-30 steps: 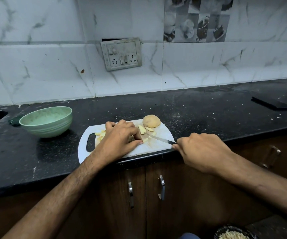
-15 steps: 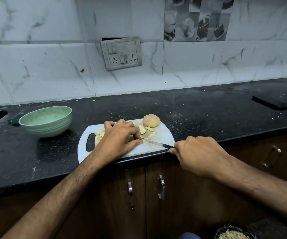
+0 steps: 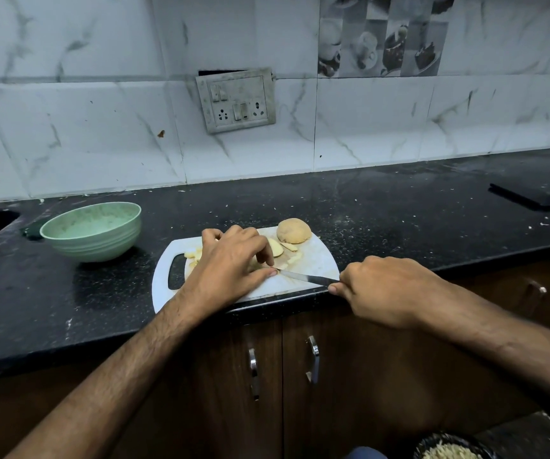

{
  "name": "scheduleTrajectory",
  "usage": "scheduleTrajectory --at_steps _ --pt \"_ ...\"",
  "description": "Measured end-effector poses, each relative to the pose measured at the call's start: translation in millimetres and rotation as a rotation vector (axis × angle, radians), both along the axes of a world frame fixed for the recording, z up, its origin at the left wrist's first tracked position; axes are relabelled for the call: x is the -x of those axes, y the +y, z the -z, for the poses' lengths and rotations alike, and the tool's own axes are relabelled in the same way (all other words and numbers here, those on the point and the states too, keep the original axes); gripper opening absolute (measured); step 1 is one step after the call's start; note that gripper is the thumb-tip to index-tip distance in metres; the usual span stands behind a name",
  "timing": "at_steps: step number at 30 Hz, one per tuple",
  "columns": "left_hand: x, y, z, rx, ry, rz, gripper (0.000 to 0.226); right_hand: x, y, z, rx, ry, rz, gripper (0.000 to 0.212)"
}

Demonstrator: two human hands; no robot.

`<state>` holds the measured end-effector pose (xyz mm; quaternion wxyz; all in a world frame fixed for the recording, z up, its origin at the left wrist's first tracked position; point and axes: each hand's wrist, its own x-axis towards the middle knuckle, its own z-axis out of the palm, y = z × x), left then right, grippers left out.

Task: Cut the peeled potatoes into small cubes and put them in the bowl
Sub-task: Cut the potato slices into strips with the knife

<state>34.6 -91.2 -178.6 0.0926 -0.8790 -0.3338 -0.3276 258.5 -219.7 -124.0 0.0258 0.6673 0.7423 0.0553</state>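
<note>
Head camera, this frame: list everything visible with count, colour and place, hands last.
white plastic cutting board: one, white, at the counter's front edge
large uncut potato chunk: one, tan, far right corner of the board
cut potato pieces: several, pale yellow, on the board around the left hand
steel kitchen knife: one, silver blade, tip by the left fingertips
pale green ribbed bowl: one, green, on the counter left of the board
black speckled stone counter: one, black
flat dark slab: one, black, far right on the counter
grey switch and socket plate: one, on the tiled wall
metal cabinet handles: two in the middle, a third at the right
dark bowl of pale shreds: one, bottom edge
left hand: pressing on potato pieces
right hand: gripping the knife handle
</note>
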Motion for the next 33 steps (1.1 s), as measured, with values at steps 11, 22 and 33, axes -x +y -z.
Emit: scheduleTrajectory --at_steps 11,22,33 --pt "1.1 14.0 -5.2 0.012 0.188 0.136 0.017 -17.7 -3.1 -23.6 -0.029 -0.315 -0.153 0.043" --pt "-5.0 17.1 -10.5 0.007 0.045 0.108 0.025 -61.5 61.9 1.2 -0.014 0.645 0.052 0.049" --pt "-43.5 27.5 -10.7 -0.115 0.312 0.172 0.036 1.3 95.1 40.6 -0.396 0.41 0.256 0.037"
